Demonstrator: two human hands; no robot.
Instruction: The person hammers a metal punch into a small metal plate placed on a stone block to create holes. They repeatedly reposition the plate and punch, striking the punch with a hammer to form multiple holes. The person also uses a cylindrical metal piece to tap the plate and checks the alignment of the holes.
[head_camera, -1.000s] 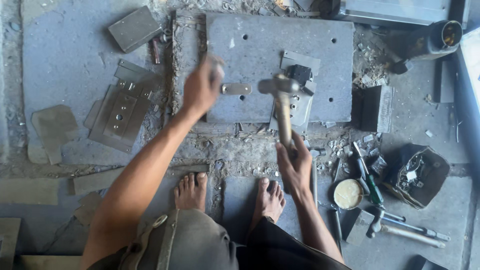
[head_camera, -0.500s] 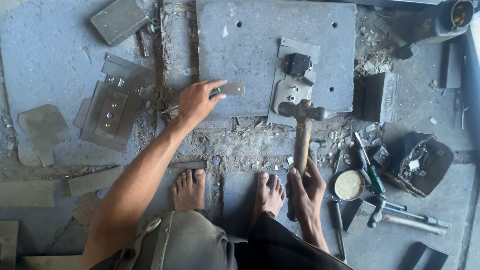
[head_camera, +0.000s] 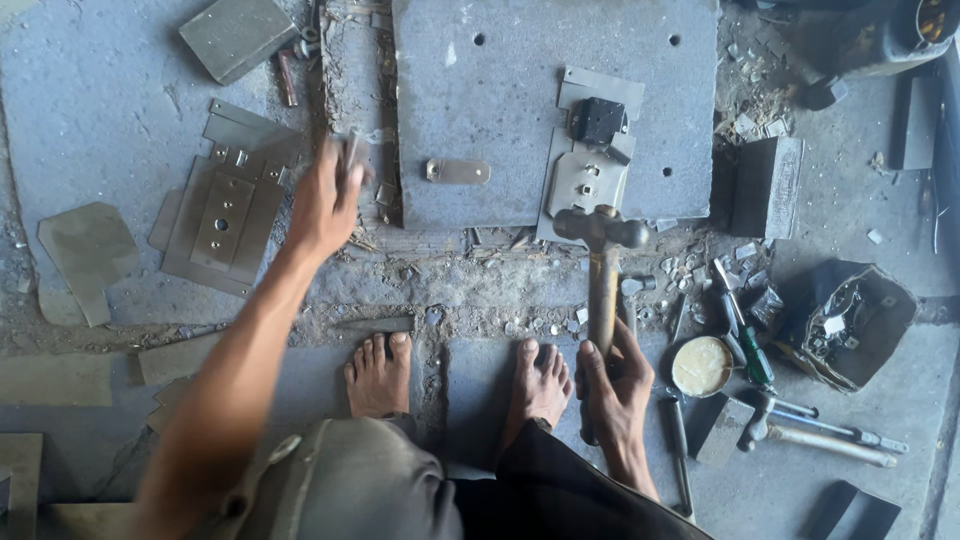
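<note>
A hammer (head_camera: 601, 280) is gripped by its wooden handle in the right hand (head_camera: 615, 385), its head lying at the near edge of the steel plate (head_camera: 500, 110), just below a pale bracket (head_camera: 583, 180) with a black block (head_camera: 598, 120). The left hand (head_camera: 325, 200) is blurred over the plate's left edge, beside stacked sheet pieces (head_camera: 225, 210); whether anything is held in it cannot be told. A small tab (head_camera: 458, 171) lies on the plate. Bare feet (head_camera: 380, 375) are planted below.
</note>
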